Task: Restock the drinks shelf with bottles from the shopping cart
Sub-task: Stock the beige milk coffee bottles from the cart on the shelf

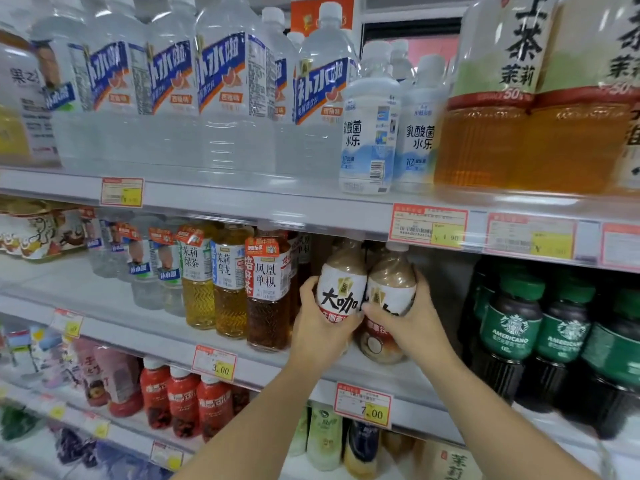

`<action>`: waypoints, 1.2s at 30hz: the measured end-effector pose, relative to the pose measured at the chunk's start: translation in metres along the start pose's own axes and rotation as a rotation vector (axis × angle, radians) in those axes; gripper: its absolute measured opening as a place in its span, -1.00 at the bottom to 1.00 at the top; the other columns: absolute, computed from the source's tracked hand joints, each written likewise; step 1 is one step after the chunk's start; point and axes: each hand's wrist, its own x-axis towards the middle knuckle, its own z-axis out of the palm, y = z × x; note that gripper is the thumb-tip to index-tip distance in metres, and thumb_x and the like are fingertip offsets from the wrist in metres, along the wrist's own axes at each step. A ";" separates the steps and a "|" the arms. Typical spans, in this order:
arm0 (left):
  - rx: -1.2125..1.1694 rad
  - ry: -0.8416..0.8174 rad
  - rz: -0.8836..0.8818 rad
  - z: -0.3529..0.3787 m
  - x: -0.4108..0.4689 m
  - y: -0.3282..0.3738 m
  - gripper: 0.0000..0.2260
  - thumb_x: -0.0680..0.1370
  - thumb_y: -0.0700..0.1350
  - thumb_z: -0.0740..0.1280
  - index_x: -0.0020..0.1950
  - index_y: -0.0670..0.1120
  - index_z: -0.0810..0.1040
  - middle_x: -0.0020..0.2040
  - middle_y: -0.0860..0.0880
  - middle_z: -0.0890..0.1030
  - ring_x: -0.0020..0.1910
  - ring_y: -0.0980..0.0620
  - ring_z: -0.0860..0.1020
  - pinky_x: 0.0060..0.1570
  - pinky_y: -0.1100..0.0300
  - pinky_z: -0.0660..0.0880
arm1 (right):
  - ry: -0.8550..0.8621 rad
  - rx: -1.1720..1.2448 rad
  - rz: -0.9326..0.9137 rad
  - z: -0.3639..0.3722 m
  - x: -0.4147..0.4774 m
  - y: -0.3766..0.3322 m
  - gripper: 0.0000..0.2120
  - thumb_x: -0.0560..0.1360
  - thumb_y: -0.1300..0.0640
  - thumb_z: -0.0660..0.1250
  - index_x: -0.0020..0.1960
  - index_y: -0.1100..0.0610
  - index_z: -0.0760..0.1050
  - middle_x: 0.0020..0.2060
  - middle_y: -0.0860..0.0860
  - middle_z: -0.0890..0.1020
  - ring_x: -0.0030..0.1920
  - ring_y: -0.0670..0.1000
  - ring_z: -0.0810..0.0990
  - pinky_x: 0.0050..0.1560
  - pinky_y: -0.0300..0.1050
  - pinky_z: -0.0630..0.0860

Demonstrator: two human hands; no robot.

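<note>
Two beige coffee-milk bottles with white labels stand side by side on the middle shelf. My left hand is wrapped around the left coffee bottle. My right hand grips the right coffee bottle from its right side and front. The two bottles touch each other, and their caps reach up under the shelf above. The shopping cart is out of view.
Dark tea bottles stand just left of my left hand, green-labelled Americano bottles to the right with a gap between. Large water bottles fill the upper shelf. Price tags line the shelf edges. Red bottles sit below.
</note>
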 end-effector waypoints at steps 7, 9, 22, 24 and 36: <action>0.132 -0.122 -0.029 -0.001 0.021 -0.013 -0.16 0.34 0.07 0.48 0.44 0.14 0.00 0.23 -0.01 0.45 0.23 -0.02 0.45 0.22 -0.03 0.43 | 0.006 -0.261 0.199 0.003 -0.002 0.028 0.02 0.11 -0.01 0.62 0.41 0.13 0.14 0.26 0.07 0.45 0.28 0.10 0.43 0.24 0.13 0.44; 0.202 -0.121 -0.050 0.000 0.024 -0.014 -0.14 0.40 0.03 0.46 0.50 0.08 -0.06 0.33 -0.06 0.32 0.29 -0.04 0.35 0.31 -0.06 0.34 | -0.007 -0.258 0.206 0.003 -0.004 0.025 -0.07 0.19 0.02 0.60 0.39 0.15 0.15 0.20 0.06 0.50 0.21 0.08 0.50 0.19 0.11 0.48; 0.360 -0.148 -0.100 0.003 0.043 -0.031 -0.14 0.37 -0.11 0.50 0.50 -0.01 0.01 0.35 -0.09 0.35 0.33 -0.08 0.34 0.31 -0.09 0.34 | -0.047 -0.374 0.145 0.015 0.006 0.031 -0.48 0.46 0.12 0.38 0.32 0.20 0.23 0.22 0.14 0.39 0.23 0.10 0.41 0.09 -0.18 0.32; 0.382 -0.120 -0.091 0.008 0.046 -0.028 -0.15 0.39 -0.12 0.49 0.50 -0.06 0.01 0.34 -0.12 0.34 0.32 -0.11 0.34 0.30 -0.08 0.35 | -0.027 -0.383 0.133 0.018 0.009 0.033 -0.50 0.46 0.15 0.38 0.31 0.20 0.25 0.22 0.12 0.43 0.23 0.08 0.42 0.09 -0.19 0.32; 0.385 -0.102 -0.106 0.011 0.056 -0.039 -0.07 0.34 -0.03 0.51 0.51 0.05 -0.05 0.37 -0.12 0.34 0.32 -0.14 0.38 0.27 -0.14 0.39 | -0.013 -0.396 0.169 0.024 0.016 0.037 -0.51 0.47 0.16 0.37 0.32 0.18 0.27 0.18 0.06 0.46 0.22 0.05 0.45 0.00 -0.28 0.26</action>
